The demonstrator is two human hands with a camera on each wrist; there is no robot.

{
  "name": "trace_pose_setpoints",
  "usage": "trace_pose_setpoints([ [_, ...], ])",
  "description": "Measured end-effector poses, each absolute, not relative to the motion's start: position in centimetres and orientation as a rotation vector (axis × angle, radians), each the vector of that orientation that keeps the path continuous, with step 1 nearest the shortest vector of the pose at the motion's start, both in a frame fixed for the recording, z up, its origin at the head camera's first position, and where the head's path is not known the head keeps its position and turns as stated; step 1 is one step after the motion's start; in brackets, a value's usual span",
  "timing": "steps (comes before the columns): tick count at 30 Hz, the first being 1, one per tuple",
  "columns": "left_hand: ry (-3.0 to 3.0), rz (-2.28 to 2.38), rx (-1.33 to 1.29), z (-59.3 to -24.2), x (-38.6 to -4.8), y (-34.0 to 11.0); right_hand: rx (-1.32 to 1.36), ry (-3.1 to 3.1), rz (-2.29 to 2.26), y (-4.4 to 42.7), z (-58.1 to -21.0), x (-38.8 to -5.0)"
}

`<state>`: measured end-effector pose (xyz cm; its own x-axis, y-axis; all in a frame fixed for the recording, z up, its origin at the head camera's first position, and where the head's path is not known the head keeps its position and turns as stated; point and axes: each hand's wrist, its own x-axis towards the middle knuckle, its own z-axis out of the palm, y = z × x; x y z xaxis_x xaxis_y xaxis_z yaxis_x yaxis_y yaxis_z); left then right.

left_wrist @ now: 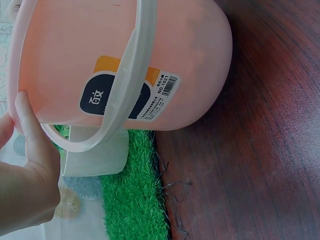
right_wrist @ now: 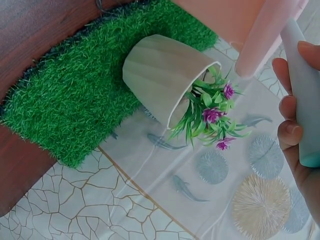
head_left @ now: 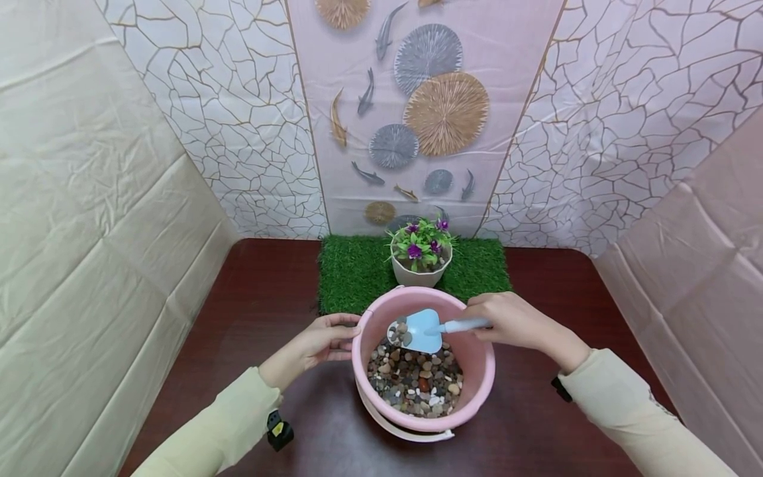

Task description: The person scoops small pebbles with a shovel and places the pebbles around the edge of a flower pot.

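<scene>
A pink bucket (head_left: 485, 377) stands on the table with a layer of mixed pebbles (head_left: 411, 384) inside. My left hand (head_left: 322, 341) grips its rim at the left; in the left wrist view, fingers of that hand (left_wrist: 32, 175) lie against the rim and outer wall. The right hand (head_left: 507, 321) holds a light blue hand trowel (head_left: 424, 331) by its pale handle, over the bucket's opening. A few pebbles (head_left: 401, 333) sit on the blade near its tip. In the right wrist view, fingers wrap the trowel handle (right_wrist: 305, 100), while the blade is out of sight.
Behind the bucket, a white pot (head_left: 417, 275) with purple flowers stands on a green grass mat (head_left: 352, 265). The bucket's white handle (head_left: 405, 434) hangs down at the front. Dark red-brown tabletop (head_left: 262, 291) lies around, with cloth-covered walls on three sides.
</scene>
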<state>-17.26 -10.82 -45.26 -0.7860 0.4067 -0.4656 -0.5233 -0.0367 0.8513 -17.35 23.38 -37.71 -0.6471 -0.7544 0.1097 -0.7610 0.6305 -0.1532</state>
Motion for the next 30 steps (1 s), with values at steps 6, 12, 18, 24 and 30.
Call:
trace_pose_setpoints([
  [6,1.613,1.884,-0.13,-45.3,-17.3,-10.8,1.303,-2.783,0.291,23.7,-37.6,-17.5],
  [12,1.604,1.881,-0.13,-45.4,-17.4,-10.8,1.314,-2.748,0.296,24.2,-37.5,-17.6],
  [18,1.598,1.881,-0.131,-45.3,-17.4,-10.8,1.3,-2.713,0.286,24.7,-37.3,-17.9],
  [24,1.583,1.888,-0.127,-45.2,-17.4,-10.8,1.256,-2.717,0.286,25.1,-36.8,-18.1],
  [30,1.594,1.881,-0.129,-45.2,-17.4,-10.9,1.216,-2.745,0.298,25.5,-36.3,-18.2],
])
